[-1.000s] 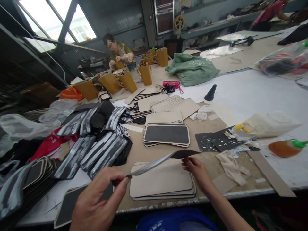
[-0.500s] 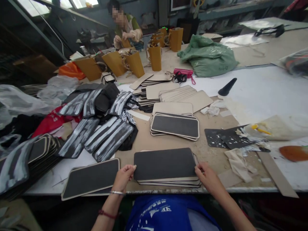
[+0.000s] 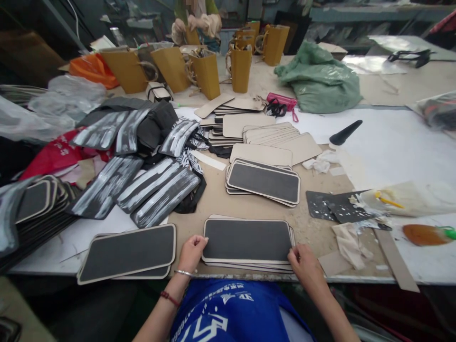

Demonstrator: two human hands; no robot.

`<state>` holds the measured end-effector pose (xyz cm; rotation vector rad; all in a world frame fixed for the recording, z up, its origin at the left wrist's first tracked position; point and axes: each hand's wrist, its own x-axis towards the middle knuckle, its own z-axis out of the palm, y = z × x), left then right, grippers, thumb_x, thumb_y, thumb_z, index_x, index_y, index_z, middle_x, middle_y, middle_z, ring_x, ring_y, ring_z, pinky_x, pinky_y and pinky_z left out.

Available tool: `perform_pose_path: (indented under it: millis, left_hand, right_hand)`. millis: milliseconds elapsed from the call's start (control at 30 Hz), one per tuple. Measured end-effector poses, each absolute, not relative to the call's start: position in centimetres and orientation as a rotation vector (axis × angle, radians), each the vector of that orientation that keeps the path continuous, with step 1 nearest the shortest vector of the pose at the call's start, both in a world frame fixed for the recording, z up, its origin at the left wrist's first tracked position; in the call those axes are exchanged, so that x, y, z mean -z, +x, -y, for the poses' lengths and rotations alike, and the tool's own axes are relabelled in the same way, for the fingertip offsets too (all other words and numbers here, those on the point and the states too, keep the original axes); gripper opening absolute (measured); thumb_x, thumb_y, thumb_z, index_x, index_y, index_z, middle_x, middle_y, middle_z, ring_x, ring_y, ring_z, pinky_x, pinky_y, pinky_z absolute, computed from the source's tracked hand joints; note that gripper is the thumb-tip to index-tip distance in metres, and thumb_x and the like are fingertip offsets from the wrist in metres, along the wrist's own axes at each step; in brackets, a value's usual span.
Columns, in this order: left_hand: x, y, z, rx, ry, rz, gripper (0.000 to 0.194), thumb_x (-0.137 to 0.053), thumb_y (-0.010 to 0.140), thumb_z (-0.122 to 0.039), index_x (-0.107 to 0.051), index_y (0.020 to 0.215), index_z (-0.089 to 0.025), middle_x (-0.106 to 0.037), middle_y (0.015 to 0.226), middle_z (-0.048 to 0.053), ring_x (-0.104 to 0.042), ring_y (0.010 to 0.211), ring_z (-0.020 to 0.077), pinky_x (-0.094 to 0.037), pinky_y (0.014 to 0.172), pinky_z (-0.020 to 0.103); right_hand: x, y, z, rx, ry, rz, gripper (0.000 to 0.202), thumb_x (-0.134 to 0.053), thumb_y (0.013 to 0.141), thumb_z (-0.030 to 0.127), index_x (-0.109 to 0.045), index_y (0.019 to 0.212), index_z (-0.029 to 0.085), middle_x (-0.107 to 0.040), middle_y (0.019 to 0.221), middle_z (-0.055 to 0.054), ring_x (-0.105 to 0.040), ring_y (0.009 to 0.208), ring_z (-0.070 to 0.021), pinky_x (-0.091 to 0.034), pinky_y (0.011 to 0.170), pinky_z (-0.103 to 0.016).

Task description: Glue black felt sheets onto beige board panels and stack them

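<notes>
In front of me a black panel with a beige rim (image 3: 247,241) lies on top of a small stack near the table's front edge. My left hand (image 3: 193,251) pinches its left edge, thumb and finger closed together. At the right edge, the curled fingers of my right hand (image 3: 304,260) are closed on the same panel. Another rimmed black panel (image 3: 130,251) lies tilted on the left, partly over one more. Beyond the middle stack sits a pile of similar panels (image 3: 264,180), with plain beige boards (image 3: 261,154) behind it.
White-streaked black pieces (image 3: 166,190) cover the left side. Glue-spotted black strips (image 3: 335,205), a brown bottle (image 3: 423,234) and a black cone-shaped tool (image 3: 346,133) lie to the right. Yellow containers (image 3: 240,69), a green bag (image 3: 320,80) and a person's hands (image 3: 204,24) are farther back.
The black panel between my hands has come down onto the stack, and its beige rim now shows around it. The view has tilted lower and shifted slightly.
</notes>
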<state>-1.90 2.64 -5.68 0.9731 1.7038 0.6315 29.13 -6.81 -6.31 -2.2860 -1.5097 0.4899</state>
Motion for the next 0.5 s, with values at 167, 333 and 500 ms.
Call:
perform_pose_path:
  millis: [167,333,500]
  left_hand:
    - [5.67,-1.81,-2.59,-0.624,0.952,-1.722,0.043,-0.062,0.045,-0.059,-0.050,0.049,-0.018,-0.043,0.045,-0.005,-0.037,0.048,0.0101,-0.031,0.049,0.023]
    - [5.68,-1.83,-2.53,-0.609,0.976,-1.717,0.043,-0.062,0.047,-0.059,-0.050,0.050,-0.018,-0.048,0.048,-0.003,-0.041,0.051,0.0117,-0.033,0.052,0.024]
    - [5.89,-1.87,-2.56,-0.613,0.985,-1.728,0.036,-0.061,0.049,-0.052,-0.050,0.050,-0.018,-0.046,0.047,-0.004,-0.041,0.050,0.0111,-0.032,0.052,0.024]
  right_hand:
    - [6.77,29.00,6.74,-0.444,-2.328,1.541,0.018,-0.035,0.072,0.034,-0.032,0.056,0.026,-0.045,0.059,-0.004,-0.044,0.059,-0.0190,-0.037,0.059,-0.034]
    - [6.99,28.79,6.72,-0.400,-2.369,1.554,0.017,-0.036,0.072,0.028,-0.029,0.056,0.026,-0.043,0.060,-0.003,-0.043,0.061,-0.0187,-0.037,0.060,-0.033]
    - [7.09,28.70,6.43,-0.403,-2.413,1.579,0.017,-0.037,0.070,0.025,-0.027,0.056,0.027,-0.040,0.060,-0.002,-0.042,0.060,-0.0184,-0.036,0.060,-0.032]
